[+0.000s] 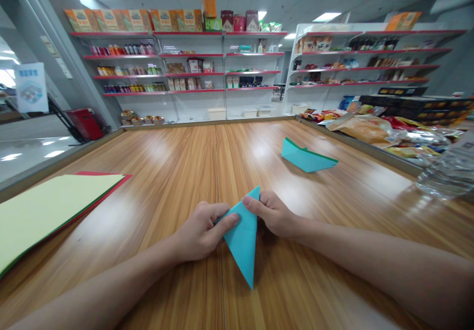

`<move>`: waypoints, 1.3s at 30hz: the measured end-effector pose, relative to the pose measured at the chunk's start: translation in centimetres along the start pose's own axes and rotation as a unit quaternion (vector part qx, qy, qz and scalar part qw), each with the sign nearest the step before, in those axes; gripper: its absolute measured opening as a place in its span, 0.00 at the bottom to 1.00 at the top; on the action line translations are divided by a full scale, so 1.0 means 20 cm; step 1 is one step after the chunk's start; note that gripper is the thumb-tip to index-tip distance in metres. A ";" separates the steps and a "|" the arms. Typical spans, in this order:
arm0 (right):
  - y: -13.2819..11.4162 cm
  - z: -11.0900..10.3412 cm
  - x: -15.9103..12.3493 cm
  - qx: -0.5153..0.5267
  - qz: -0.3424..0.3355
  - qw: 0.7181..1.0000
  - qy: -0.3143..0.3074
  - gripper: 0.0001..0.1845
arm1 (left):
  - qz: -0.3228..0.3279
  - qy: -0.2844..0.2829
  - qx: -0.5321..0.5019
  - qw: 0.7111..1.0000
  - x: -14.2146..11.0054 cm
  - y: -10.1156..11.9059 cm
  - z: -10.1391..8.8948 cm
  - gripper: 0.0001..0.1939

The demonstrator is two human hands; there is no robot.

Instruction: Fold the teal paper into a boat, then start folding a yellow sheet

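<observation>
A teal sheet folded into a long pointed triangle [243, 241] lies on the wooden table [166, 172], its tip toward me. My left hand [202, 230] is closed on its left edge, forefinger stretched over the paper. My right hand [272, 214] pinches the upper right edge with thumb and fingers. A second folded teal paper piece [305, 157] rests farther away to the right, untouched.
A stack of coloured paper sheets [48, 206], pale yellow on top, lies at the left. A clear plastic bottle [448, 172] lies at the right edge. Snack packets [370, 128] fill a side counter. Store shelves [185, 73] line the back wall.
</observation>
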State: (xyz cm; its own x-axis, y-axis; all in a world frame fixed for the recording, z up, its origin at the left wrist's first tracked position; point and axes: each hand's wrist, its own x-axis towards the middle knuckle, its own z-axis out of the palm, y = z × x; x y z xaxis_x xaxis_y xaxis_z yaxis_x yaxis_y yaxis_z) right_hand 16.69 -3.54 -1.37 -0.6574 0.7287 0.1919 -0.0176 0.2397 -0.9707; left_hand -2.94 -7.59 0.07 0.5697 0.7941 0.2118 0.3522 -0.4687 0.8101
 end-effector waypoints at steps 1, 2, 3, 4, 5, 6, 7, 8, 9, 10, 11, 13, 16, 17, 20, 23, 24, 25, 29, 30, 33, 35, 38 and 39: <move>0.00 0.01 0.00 0.008 0.015 1.000 -0.004 0.32 | -0.004 -0.004 -0.012 1.000 0.00 0.00 0.00 0.21; 0.00 0.01 0.00 0.014 0.031 0.999 -0.006 0.33 | -0.010 -0.010 -0.028 1.000 0.00 -0.01 0.00 0.20; 0.00 0.01 0.00 0.016 0.042 0.999 -0.006 0.34 | -0.016 -0.019 -0.045 0.999 0.00 -0.01 0.00 0.20; -0.01 0.02 0.00 0.015 0.047 0.999 -0.001 0.35 | -0.022 -0.026 -0.061 0.998 0.00 -0.02 0.00 0.20; -0.01 0.02 0.00 0.011 0.045 0.999 0.008 0.34 | -0.025 -0.030 -0.075 0.996 0.00 -0.02 0.00 0.20; -0.01 0.02 0.00 0.003 0.034 0.999 0.022 0.34 | -0.027 -0.029 -0.083 0.996 0.00 -0.02 0.00 0.20; 0.00 0.01 0.00 -0.010 0.019 0.999 0.040 0.33 | -0.029 -0.025 -0.085 0.996 0.00 -0.03 0.00 0.20; 0.00 0.01 0.01 -0.026 0.003 0.998 0.059 0.32 | -0.029 -0.017 -0.082 0.996 0.00 -0.03 0.00 0.20; 0.00 0.01 0.01 -0.040 -0.013 0.996 0.078 0.31 | -0.029 -0.009 -0.075 0.997 0.00 -0.03 0.00 0.21; 0.00 0.01 0.02 -0.048 -0.023 0.994 0.095 0.31 | -0.028 0.000 -0.067 0.997 0.01 -0.03 0.00 0.21; 0.00 0.01 0.02 -0.048 -0.026 0.993 0.109 0.31 | -0.026 0.005 -0.060 0.998 0.01 -0.03 0.00 0.21; 0.00 0.01 0.02 -0.027 -0.023 0.990 0.135 0.31 | -0.019 0.006 -0.054 0.998 0.02 -0.02 0.01 0.21; 0.01 0.02 0.02 0.018 -0.007 0.989 0.144 0.31 | -0.012 0.031 -0.055 0.998 0.02 -0.01 0.02 0.23; 0.01 0.02 0.03 0.035 0.004 0.991 0.132 0.31 | -0.012 0.049 -0.049 0.998 0.02 0.00 0.02 0.24; 0.01 0.02 0.03 0.063 0.033 0.995 0.065 0.32 | -0.016 0.107 -0.011 0.994 0.01 0.00 0.02 0.24; 0.01 0.03 0.02 0.038 0.042 0.998 -0.004 0.31 | -0.026 0.139 0.001 0.990 0.00 0.00 0.02 0.24; 0.00 0.03 0.01 0.034 0.046 0.998 -0.020 0.32 | -0.029 0.140 -0.006 0.990 0.00 0.00 0.02 0.24; 0.00 0.03 0.01 0.036 0.051 0.998 -0.030 0.32 | -0.033 0.136 -0.016 0.990 0.00 -0.01 0.03 0.24; 0.00 0.03 -0.01 0.036 0.052 0.998 -0.027 0.35 | -0.051 0.102 -0.069 0.991 0.01 -0.03 0.04 0.24; 0.00 0.03 -0.01 0.034 0.048 0.998 -0.021 0.35 | -0.054 0.097 -0.077 0.991 0.01 -0.03 0.04 0.24; 0.01 0.04 -0.01 0.055 0.044 0.998 -0.002 0.35 | -0.057 0.094 -0.088 0.990 0.01 -0.03 0.04 0.24; 0.01 0.04 -0.01 0.064 0.039 0.997 0.021 0.35 | -0.057 0.092 -0.090 0.990 0.01 -0.02 0.04 0.24; -0.01 0.04 -0.01 0.009 -0.009 0.998 0.061 0.32 | -0.067 0.072 -0.102 0.990 0.01 -0.01 0.04 0.25; -0.01 0.04 -0.01 -0.022 -0.034 0.997 0.070 0.32 | -0.072 0.063 -0.107 0.990 0.01 -0.01 0.05 0.25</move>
State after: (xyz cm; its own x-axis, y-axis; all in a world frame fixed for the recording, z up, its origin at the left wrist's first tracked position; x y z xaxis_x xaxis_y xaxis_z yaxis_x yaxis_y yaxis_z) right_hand 16.22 -4.36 -1.33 -0.5442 0.7917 0.2776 -0.0234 0.3164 -0.9483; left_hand -2.27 -7.72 -0.60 0.4235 0.8948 0.1412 0.2496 -0.2651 0.9314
